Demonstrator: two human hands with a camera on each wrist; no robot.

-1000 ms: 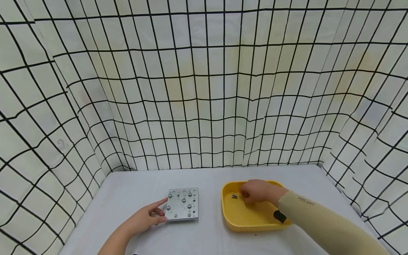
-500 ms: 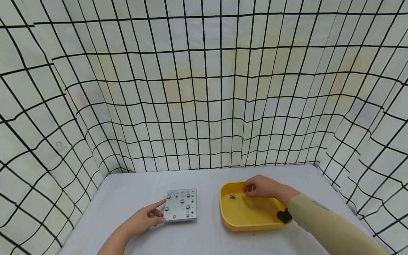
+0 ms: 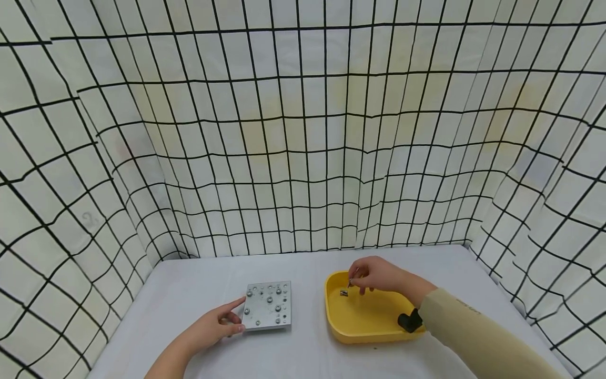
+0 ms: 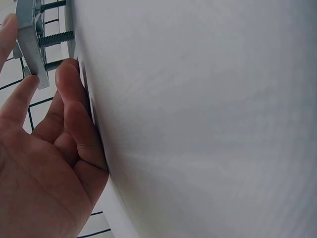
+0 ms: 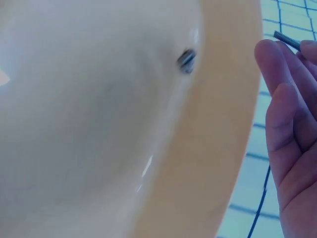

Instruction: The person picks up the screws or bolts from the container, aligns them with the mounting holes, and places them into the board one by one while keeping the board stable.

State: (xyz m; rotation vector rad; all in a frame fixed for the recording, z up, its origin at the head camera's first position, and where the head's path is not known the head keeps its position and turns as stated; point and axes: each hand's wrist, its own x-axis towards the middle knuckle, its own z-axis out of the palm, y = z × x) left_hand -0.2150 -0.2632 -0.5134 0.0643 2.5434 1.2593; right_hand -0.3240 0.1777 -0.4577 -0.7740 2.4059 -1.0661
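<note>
My right hand (image 3: 379, 275) is raised over the far left part of a yellow tray (image 3: 364, 338). Between thumb and fingertips it pinches a small metal screw (image 5: 286, 39), its threaded end sticking out in the right wrist view. Below the fingers, small metal screws (image 3: 344, 292) lie on the tray floor near its left wall. To the left, a square grey metal plate (image 3: 266, 308) carries several bolts and holes. My left hand (image 3: 210, 329) touches its left edge with extended thumb and index finger; the other fingers are bent near the table. Threaded bolt shanks (image 4: 57, 38) show under the plate.
A white cloth-covered table (image 3: 199, 279) carries the plate and tray, with a gap between them. White walls with a black grid (image 3: 303, 158) rise behind and on both sides. A dark wrist device (image 3: 411, 320) hangs over the tray's right side.
My right hand has risen from the tray floor and shifted left, and a screw now shows at its fingertips. My left hand stays at the plate; the head view has shifted slightly.
</note>
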